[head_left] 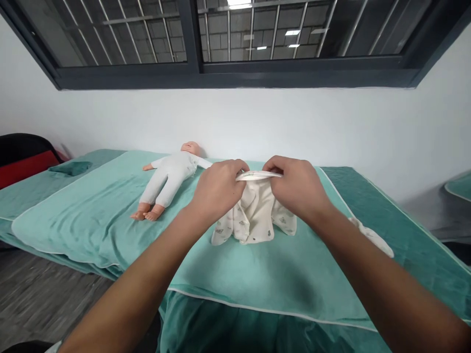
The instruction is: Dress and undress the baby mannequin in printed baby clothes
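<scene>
- Holding a cream printed baby top (259, 215) above the middle of a light green sheet (250, 279), with left hand (222, 184) and right hand (294, 184) each pinched onto one end of its folded upper edge.
- Gripped with knuckles up and only a short gap between, probably to draw that edge straight while letting the rest hang in loose folds, small prints included.
- Impossible to judge, from this angle, about contact between hem and sheet.
- Sharing the sheet with a white-bodied baby doll (169, 174), laid face up to the far left, head toward the white wall (257, 117) and bare feet toward the near left; likely placed there to leave the middle for handling cloth.
- Tightest on the far left, with one doll arm reaching toward the left hand and its end out of sight behind those knuckles.
- Bordered on the right by a crumpled white cloth (373, 239) at the sheet's trimmed edge, just past the right forearm; too bunched for a surer name.
- Limited at the far side by the wall, below a dark window frame (235, 78); apparently roomiest toward the near side, as far as the white trim above darker green bedding (368, 184).
</scene>
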Action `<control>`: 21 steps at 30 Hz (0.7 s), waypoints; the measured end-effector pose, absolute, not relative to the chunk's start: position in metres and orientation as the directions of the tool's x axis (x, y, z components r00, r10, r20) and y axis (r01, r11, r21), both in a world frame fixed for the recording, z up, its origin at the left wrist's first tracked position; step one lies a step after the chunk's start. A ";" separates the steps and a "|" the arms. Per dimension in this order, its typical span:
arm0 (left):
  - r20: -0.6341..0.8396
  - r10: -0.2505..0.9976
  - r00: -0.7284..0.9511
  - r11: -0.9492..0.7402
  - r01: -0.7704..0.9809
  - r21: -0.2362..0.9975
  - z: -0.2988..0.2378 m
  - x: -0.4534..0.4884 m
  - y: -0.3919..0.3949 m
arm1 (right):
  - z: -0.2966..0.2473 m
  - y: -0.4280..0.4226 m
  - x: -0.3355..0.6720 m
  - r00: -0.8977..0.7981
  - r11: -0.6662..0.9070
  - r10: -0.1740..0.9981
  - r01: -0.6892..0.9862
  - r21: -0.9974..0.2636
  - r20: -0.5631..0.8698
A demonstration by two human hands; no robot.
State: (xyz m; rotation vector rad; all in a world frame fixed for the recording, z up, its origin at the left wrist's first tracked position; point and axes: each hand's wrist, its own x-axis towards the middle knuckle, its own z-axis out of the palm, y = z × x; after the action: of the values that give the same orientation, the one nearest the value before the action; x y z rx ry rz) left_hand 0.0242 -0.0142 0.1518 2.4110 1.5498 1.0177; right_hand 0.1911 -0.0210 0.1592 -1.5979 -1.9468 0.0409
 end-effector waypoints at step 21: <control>0.472 0.881 0.039 -0.344 0.737 0.581 0.123 -0.015 0.005 | 0.140 -0.015 0.240 0.046 0.265 0.843 0.831 -0.488 0.536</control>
State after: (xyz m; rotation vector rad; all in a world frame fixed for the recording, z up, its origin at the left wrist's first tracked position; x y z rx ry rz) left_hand -0.0150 0.0047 0.1233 2.1269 1.6823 1.1926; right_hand 0.2404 -0.0147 0.1399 -1.5372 -1.7518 0.0185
